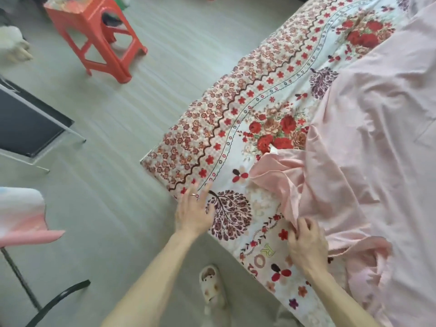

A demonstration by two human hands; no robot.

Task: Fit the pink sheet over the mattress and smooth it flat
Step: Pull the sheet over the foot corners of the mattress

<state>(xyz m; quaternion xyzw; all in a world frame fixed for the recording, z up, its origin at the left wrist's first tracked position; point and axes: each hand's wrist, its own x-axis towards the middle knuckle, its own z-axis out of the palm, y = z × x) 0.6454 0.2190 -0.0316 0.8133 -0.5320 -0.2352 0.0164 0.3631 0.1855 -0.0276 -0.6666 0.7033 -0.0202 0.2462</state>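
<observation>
The pink sheet [368, 147] lies rumpled over the right part of the mattress [207, 138], which has a floral cover with red roses. The mattress corner points toward the lower left. A bunched fold of the pink sheet reaches toward that corner. My right hand [306, 241] pinches the edge of this fold near the mattress's front side. My left hand [194, 212], fingers spread and straight, rests flat on the floral cover close to the corner. A ring shows on one finger.
A red plastic stool [94, 36] stands on the grey floor at the upper left. A dark chair seat [26, 123] sits at the left, and another chair with pink cloth [21, 218] at the lower left. My slippered foot [212, 289] is beside the mattress.
</observation>
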